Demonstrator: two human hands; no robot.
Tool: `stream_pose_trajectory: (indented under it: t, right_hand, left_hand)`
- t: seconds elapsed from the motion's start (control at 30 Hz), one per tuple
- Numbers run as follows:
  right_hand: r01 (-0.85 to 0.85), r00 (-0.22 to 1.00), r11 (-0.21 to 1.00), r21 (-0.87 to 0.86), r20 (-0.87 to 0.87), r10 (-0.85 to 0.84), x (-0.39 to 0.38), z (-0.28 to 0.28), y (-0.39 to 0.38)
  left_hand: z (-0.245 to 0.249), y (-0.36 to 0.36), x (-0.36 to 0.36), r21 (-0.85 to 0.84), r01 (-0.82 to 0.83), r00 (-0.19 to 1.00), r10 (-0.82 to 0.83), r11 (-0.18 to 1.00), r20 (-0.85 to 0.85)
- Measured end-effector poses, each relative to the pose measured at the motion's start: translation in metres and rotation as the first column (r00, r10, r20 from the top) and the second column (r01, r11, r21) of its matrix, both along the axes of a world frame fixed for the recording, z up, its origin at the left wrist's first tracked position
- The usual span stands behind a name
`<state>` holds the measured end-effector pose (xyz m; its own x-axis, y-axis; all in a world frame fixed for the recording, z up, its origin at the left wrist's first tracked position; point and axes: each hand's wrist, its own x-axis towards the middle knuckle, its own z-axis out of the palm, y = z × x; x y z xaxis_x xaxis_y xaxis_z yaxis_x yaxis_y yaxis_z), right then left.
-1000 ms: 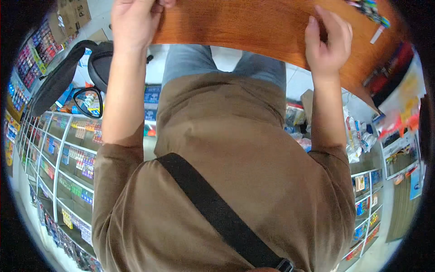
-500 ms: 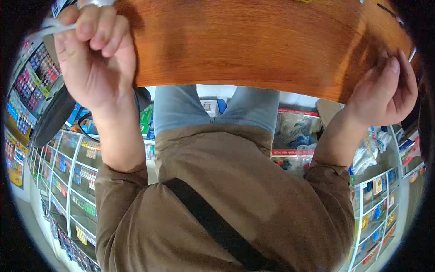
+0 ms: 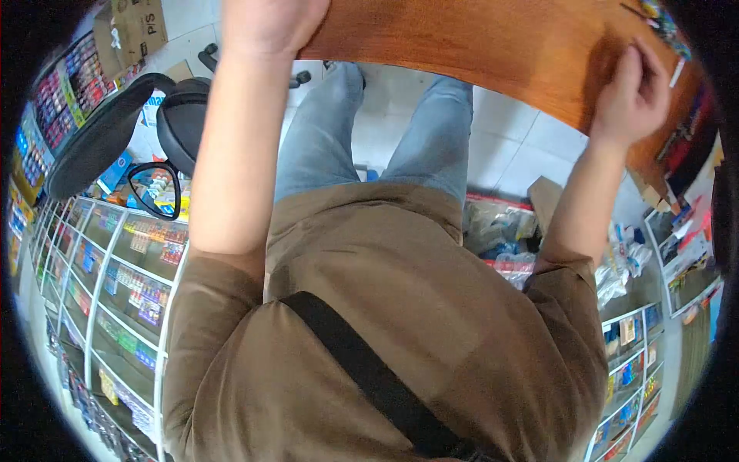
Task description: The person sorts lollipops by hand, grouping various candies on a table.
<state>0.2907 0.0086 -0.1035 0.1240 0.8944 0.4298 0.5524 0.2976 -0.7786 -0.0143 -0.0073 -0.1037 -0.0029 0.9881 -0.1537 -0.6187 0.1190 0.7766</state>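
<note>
At the top edge of the view, my left hand (image 3: 269,23) is over the left end of a brown wood-grain tabletop (image 3: 462,38). Its fingers are cut off by the frame, so what they hold is hidden. My right hand (image 3: 635,100) is over the tabletop's right part, fingers curled and thumb close to the index finger. I cannot tell whether a thin thing is pinched there. Just beyond its fingers shows a small white strip (image 3: 678,72).
Black chair parts (image 3: 108,138) stand at the left, beside glass shelves of small goods (image 3: 115,292). A cardboard box (image 3: 138,35) is at the upper left. Plastic-wrapped goods (image 3: 500,227) lie below the table at the right. More shelves (image 3: 631,369) line the right side.
My left hand, earlier pinching a white strip, has moved up and right, its fingers now out of frame. My right hand has moved up and slightly left. More floor shows below the tabletop.
</note>
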Motion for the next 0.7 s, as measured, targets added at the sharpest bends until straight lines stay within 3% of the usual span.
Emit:
stream_pose_trajectory:
  t: [0.13, 0.2, 0.27, 0.33, 0.53, 0.7]
  right_hand:
    - [-0.072, 0.966, 0.997, -0.032, 0.248, 0.078, 0.011, -0.002, 0.006]
    - [-0.045, 0.952, 0.988, -0.145, 0.292, 0.086, 0.002, 0.013, 0.005]
    - [-0.116, 0.916, 0.993, -0.034, 0.382, 0.120, 0.000, 0.015, 0.009]
    - [-0.182, 0.902, 0.983, -0.031, 0.392, 0.180, -0.001, 0.018, 0.014]
    - [-0.217, 0.894, 0.966, -0.139, 0.368, 0.254, 0.003, 0.022, 0.014]
    - [-0.326, 0.869, 0.923, -0.202, 0.320, 0.377, 0.012, 0.024, 0.019]
  left_hand:
    - [0.007, 0.001, 0.002, -0.115, 0.058, 0.998, -0.054, 0.992, 0.040]
    - [0.013, 0.003, 0.008, -0.134, 0.071, 0.993, -0.083, 0.988, -0.089]
    - [0.023, 0.007, 0.011, -0.215, 0.053, 0.998, -0.059, 0.975, -0.021]
    - [0.022, 0.009, 0.011, -0.300, 0.021, 1.000, -0.025, 0.954, -0.010]
    - [0.013, 0.008, 0.007, -0.256, 0.048, 0.999, -0.045, 0.965, 0.018]
    - [0.013, 0.009, 0.014, -0.284, -0.055, 0.998, 0.051, 0.957, -0.021]
